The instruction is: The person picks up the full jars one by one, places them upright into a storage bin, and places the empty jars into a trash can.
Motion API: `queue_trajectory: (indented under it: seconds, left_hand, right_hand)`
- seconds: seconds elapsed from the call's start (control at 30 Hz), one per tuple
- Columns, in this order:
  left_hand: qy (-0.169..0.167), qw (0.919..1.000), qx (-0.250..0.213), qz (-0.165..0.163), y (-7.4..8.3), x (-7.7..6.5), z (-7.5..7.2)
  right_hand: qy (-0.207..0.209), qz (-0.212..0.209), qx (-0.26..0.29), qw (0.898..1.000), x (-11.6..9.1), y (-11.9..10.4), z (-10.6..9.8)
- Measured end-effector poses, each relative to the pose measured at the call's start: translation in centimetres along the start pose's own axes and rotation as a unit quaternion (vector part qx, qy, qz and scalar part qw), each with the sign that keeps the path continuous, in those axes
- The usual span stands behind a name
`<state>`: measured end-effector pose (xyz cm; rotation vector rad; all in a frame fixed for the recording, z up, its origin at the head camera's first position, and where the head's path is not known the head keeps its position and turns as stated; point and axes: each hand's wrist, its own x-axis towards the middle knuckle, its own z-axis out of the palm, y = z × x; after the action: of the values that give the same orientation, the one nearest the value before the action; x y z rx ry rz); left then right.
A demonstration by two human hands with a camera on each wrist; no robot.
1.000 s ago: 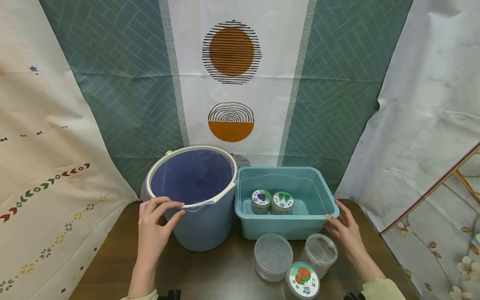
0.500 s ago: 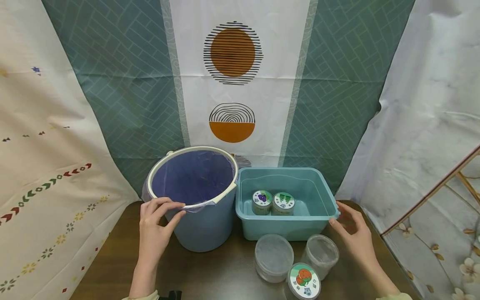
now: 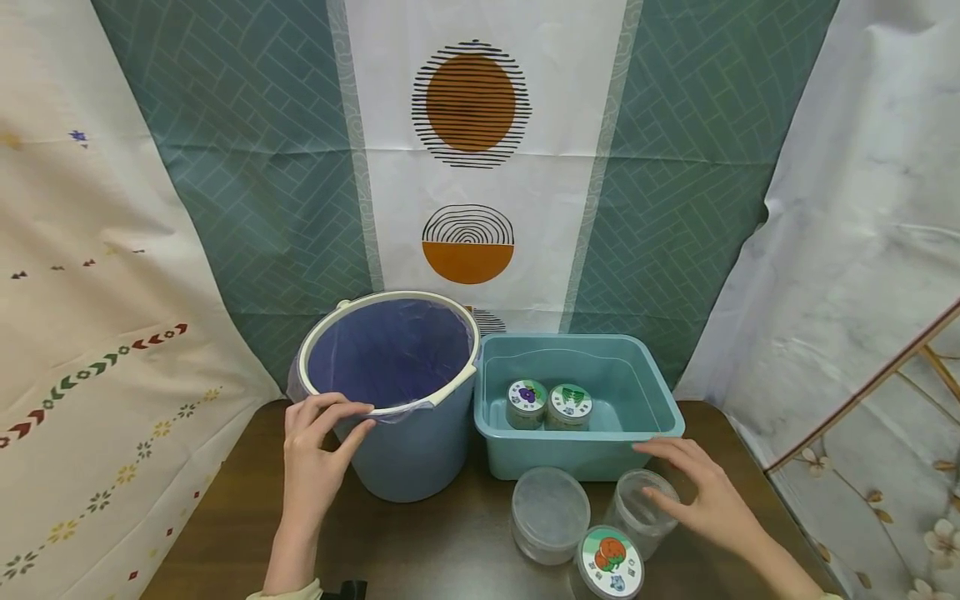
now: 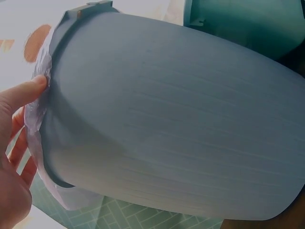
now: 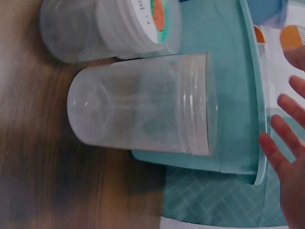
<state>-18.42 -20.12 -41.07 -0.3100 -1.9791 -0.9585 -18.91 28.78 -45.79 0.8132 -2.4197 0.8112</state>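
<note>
On the left stands a blue bucket (image 3: 412, 467) with a cream rim and a thin plastic liner (image 4: 34, 114) folded over it. My left hand (image 3: 313, 442) pinches the lined rim at the front, thumb outside; part of the fingers is hidden behind the liner in the left wrist view. Fingers spread and holding nothing, my right hand (image 3: 708, 496) hovers over a clear empty jar (image 5: 138, 105). That jar is upright before the teal tub (image 3: 562, 458). Beside it are a frosted-lid jar (image 3: 550, 507) and a jar with an orange-fruit label (image 3: 611, 560).
Inside the tub sit a grape-labelled jar (image 3: 527, 397) and a green-labelled jar (image 3: 570, 403). The tub adjoins the bucket's right side. Behind the brown wooden table (image 3: 420, 550) hangs a patterned cloth (image 3: 697, 208).
My right hand let go of the tub's right front corner, drew back, then moved left over the clear jar. My left hand stays on the bucket's rim.
</note>
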Motion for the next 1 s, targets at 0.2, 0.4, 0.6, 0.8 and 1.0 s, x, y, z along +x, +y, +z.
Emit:
queue_trajectory:
  seconds: [0.2,0.4,0.6,0.8,1.0]
  left_hand:
    - [-0.003,1.0,0.0,-0.004,-0.1,0.0,-0.1]
    - [-0.006,1.0,-0.001,-0.003,-0.2,-0.1,0.0]
    - [0.004,1.0,-0.005,0.007,-0.3,-0.2,0.1]
    - [-0.001,1.0,-0.001,-0.003,-0.4,-0.3,0.0]
    - [-0.015,0.9996,0.0,-0.023,-0.3,-0.2,-0.1]
  right_hand:
    - [-0.098,-0.045,-0.049,0.993,0.0,-0.1,0.1]
    - [-0.135,-0.093,-0.065,0.984,0.4,-0.2,0.2]
    - [-0.176,-0.127,-0.084,0.973,1.1,0.0,0.0]
    - [-0.234,-0.134,-0.104,0.957,1.7,0.3,-0.3]
    - [-0.313,-0.102,-0.088,0.94,2.1,0.8,-0.3]
